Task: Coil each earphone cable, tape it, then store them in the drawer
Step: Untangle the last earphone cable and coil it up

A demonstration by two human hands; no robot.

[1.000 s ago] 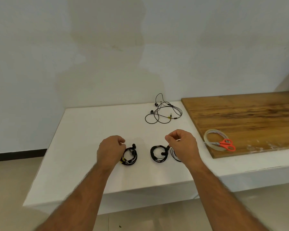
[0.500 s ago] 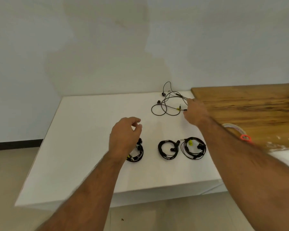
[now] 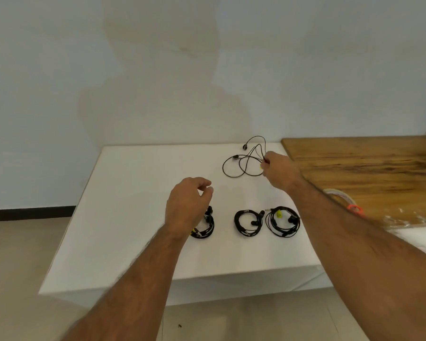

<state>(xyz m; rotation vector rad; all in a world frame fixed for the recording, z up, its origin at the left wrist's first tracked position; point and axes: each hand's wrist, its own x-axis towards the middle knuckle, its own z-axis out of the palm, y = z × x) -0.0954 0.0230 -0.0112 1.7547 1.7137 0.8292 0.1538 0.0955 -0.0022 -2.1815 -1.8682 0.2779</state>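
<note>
The loose earphone cable (image 3: 244,161) near the table's (image 3: 138,217) far edge is pinched by the right hand (image 3: 279,172); the left hand (image 3: 186,207) hovers half-curled, empty. Coiling it is judged next.

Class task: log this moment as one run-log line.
right hand: pinching loose earphone cable | left hand: empty, above coil | three coiled earphones: on table

Soft, even light filled the scene, with faint shadows on the wall (image 3: 158,99). The wide lens bowed the white table (image 3: 138,217) outward, and detail looked slightly soft throughout.
</note>
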